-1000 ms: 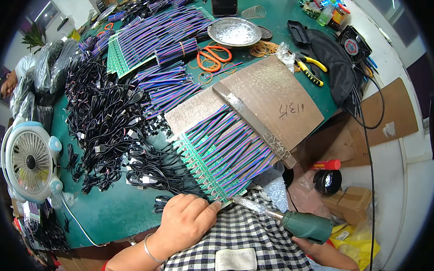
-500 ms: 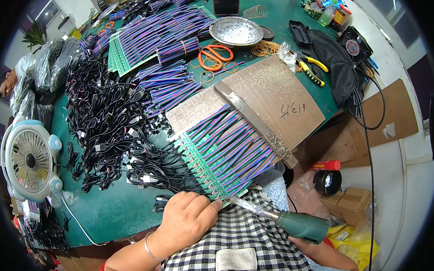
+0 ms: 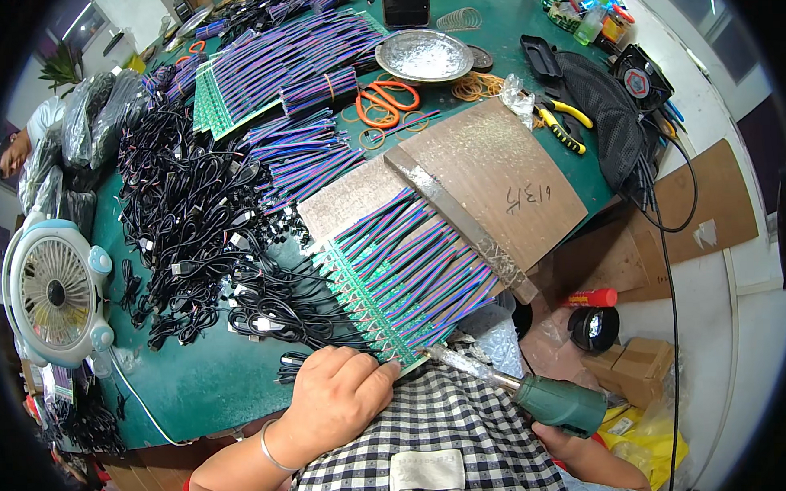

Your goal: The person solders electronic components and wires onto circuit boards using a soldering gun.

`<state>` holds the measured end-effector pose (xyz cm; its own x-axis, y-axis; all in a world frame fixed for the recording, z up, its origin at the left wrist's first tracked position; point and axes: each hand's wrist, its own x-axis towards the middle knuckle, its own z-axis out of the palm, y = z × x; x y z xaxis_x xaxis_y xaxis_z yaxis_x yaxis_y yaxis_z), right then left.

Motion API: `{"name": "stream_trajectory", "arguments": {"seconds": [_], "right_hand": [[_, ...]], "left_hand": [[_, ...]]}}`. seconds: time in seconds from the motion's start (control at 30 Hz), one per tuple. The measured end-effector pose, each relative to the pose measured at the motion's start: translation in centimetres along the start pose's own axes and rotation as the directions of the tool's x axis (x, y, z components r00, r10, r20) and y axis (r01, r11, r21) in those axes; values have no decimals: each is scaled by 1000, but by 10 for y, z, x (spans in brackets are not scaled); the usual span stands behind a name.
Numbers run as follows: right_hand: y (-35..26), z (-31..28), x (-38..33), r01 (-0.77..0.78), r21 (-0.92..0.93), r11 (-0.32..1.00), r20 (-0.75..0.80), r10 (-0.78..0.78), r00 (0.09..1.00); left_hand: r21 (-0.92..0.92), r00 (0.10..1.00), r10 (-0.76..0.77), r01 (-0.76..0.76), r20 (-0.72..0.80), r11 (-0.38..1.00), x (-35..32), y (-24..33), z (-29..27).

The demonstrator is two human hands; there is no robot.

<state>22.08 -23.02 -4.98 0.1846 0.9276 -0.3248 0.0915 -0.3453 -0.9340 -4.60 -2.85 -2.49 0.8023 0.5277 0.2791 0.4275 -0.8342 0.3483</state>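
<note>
My left hand (image 3: 342, 394) is closed at the near corner of a green circuit board panel (image 3: 360, 303), fingers curled and thumb at the board's edge. What lies inside its grip is hidden. In my right hand (image 3: 560, 443), mostly behind the tool, is a green-handled soldering iron (image 3: 559, 404). The iron's metal tip rests by the panel's near right end, just right of my left fingertips. Striped wires (image 3: 411, 271) run from the panel to the upper right, beneath a metal bar (image 3: 462, 226). Black USB cables (image 3: 283, 306) reach the panel's left edge.
A cardboard sheet (image 3: 503, 181) lies under the bar. Beyond it are a metal dish (image 3: 425, 56), orange scissors (image 3: 388, 104) and yellow-handled pliers (image 3: 566, 127). A large heap of black cables (image 3: 184, 209) covers the left, beside a small fan (image 3: 57, 292). Another person (image 3: 18, 155) sits far left.
The soldering iron has shifted a little right, its tip drawing away from my left fingertips. My left hand stays at the panel's corner.
</note>
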Motion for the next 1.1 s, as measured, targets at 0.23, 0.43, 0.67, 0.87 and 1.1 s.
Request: {"name": "stream_trajectory", "arguments": {"seconds": [0.23,0.43,0.67,0.87,1.1], "right_hand": [[8,-1,5,70,44,997,-36,-69,997],[-26,7,27,75,268,961,-47,-65,997],[-52,32,70,27,499,866,59,-65,996],[-62,72,96,-24,784,621,168,-174,970],[-51,76,94,-200,658,726,347,-56,936]], "left_hand": [[-7,1000,-2,2,-22,1000,1,-1,2],[35,998,-51,53,-39,998,4,4,10],[-24,985,-145,144,-89,989,8,6,15],[-13,976,-182,181,-118,983,10,8,18],[-13,975,-168,168,-142,986,10,4,23]]}}
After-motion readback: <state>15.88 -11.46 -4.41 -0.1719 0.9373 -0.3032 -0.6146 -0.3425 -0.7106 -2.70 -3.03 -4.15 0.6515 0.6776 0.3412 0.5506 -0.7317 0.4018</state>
